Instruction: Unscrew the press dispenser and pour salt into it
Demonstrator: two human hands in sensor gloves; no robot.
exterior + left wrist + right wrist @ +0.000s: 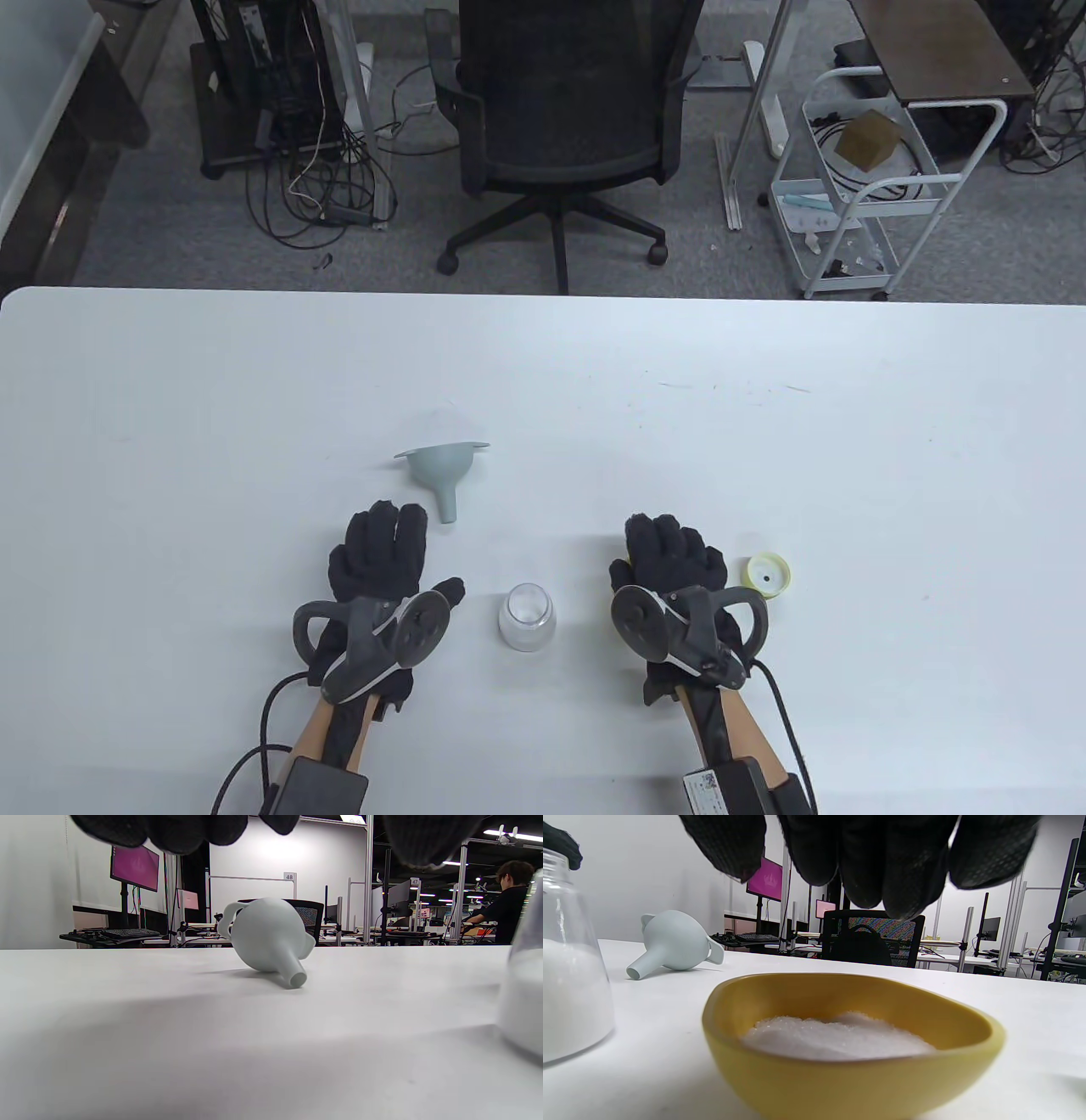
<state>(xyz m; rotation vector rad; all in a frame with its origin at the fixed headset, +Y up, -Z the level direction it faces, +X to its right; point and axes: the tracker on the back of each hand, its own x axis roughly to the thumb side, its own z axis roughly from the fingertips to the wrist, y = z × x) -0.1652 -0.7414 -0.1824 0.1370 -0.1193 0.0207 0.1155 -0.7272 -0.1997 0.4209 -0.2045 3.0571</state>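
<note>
The unscrewing looks finished to me: the dispenser jar (527, 617) stands open-mouthed in the lower middle of the table view, between my two hands, and its yellow cap (769, 576) lies off on its own at the lower right, just beside my right hand (670, 564). In the right wrist view the jar at the far left edge already holds a good layer of white salt, so some pouring seems done. Salt is left, though: a yellow bowl (780, 1077) fills the lower centre of that view, under my right hand, with a heap of salt (835, 1037) in it; the table view hides the bowl beneath my hand. My right fingers (865, 853) hang loosely spread above the bowl, gripping nothing. My left hand (382, 560) lies flat on the table (254, 407) at lower left, fingers stretched out, holding nothing. The pale funnel (441, 474) lies tipped on its side just above my left hand, spout pointing towards me, not in the jar. I judge what remains is moving the rest of the salt across, perhaps through the funnel.
</note>
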